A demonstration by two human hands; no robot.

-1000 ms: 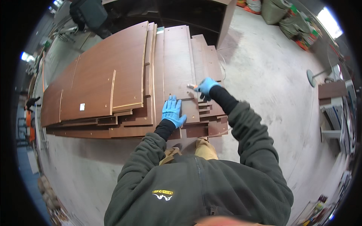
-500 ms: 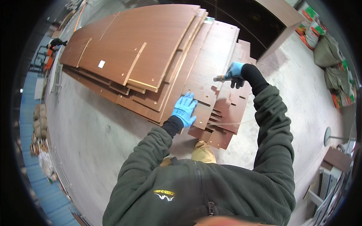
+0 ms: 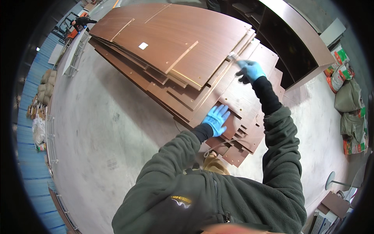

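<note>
My left hand (image 3: pixel 216 120), in a blue glove, lies flat with fingers spread on the near end of a brown wood-grain panel (image 3: pixel 240 102). My right hand (image 3: pixel 250 72), gloved in blue and black, is raised over the stack's right side. Its fingers are closed round a small metal-tipped tool (image 3: pixel 233 57), smeared by motion, so its kind is not clear. Beneath lies a stack of brown panels with round holes and slots; a large top panel (image 3: pixel 187 31) bears a white label (image 3: pixel 143 46). A thin hose (image 3: pixel 207 153) curls by the near panels.
A dark open cabinet (image 3: pixel 311 52) stands beyond the stack. Filled sacks (image 3: pixel 348 97) line the right wall. A round-based stand (image 3: pixel 330 180) is at lower right. Far left, another person (image 3: pixel 82 22) bends by a metal rack (image 3: pixel 74 58). Grey concrete floor (image 3: pixel 105 128) surrounds the stack.
The view has shifted, so the stack sits further right. My right hand has moved the tool farther away, toward the top panel's edge. My left hand still lies on the panels, nearer their slotted end.
</note>
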